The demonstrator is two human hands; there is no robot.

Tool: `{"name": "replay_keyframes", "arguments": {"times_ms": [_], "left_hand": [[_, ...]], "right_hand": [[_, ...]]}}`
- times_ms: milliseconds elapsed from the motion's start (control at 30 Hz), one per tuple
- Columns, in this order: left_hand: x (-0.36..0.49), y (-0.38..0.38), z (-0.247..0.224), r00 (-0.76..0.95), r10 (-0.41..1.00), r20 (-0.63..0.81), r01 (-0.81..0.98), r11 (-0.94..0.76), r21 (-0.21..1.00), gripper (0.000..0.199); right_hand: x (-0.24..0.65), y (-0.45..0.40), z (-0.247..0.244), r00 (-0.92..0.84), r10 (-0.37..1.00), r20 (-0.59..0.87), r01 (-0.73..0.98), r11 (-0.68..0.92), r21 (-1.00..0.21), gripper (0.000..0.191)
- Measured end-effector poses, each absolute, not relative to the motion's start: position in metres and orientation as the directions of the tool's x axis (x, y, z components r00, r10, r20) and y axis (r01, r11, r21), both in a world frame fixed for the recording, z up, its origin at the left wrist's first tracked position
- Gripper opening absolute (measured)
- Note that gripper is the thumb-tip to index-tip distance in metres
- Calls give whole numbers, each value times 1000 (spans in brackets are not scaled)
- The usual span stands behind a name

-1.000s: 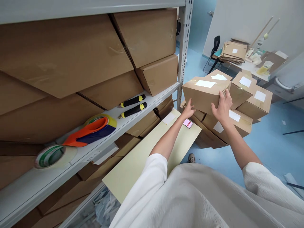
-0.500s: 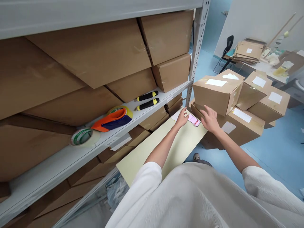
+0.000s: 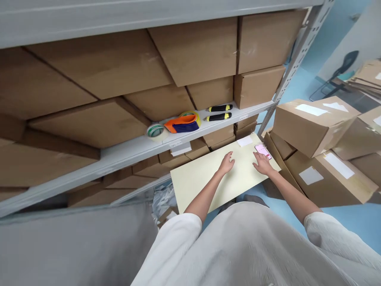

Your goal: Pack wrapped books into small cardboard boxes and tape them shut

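Forearms (image 3: 204, 195) forward, fingers (image 3: 229, 155) loosely bent

— Can we read any lettering here?
— None we could spell out. The shelf-edge tag (image 3: 175, 143) bears a few dark characters, but they come to us too small and blurred.
— And the white label (image 3: 311, 175) on the carton (image 3: 333, 190)?
— We make out no words there, nor on the phone (image 3: 264, 152) with its pink screen.

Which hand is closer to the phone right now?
The right hand: its fingertips reach the phone in view, though I can't tell whether they touch. The left hand is over the board, plainly apart from it.
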State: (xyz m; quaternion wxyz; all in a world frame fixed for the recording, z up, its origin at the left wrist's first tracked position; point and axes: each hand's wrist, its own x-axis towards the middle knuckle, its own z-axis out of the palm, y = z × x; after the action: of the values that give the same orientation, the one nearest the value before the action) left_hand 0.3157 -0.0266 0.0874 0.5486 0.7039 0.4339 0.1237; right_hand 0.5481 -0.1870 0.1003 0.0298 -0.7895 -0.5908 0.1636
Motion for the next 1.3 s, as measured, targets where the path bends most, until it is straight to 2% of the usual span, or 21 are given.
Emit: {"name": "replay_keyframes", "arguments": {"times_ms": [300, 633, 967, 1300], "left_hand": [[247, -88, 81, 331, 921, -205, 508, 9, 861, 57], [185, -181, 104, 83, 992, -96, 585, 30, 811, 48], [74, -284, 127, -262, 965, 21, 550, 131, 825, 47], [-78, -449, 136, -513, 854, 81, 530, 241, 813, 48]], "right_hand": [[528, -153, 82, -110, 980, -166, 930, 43, -366, 65], [461, -151, 88, -438, 894, -97, 816, 350, -460, 61], [320, -155, 114, -721, 692, -37, 635, 638, -436, 56], [105, -256, 125, -914, 407, 0, 367, 823, -434, 54]]}}
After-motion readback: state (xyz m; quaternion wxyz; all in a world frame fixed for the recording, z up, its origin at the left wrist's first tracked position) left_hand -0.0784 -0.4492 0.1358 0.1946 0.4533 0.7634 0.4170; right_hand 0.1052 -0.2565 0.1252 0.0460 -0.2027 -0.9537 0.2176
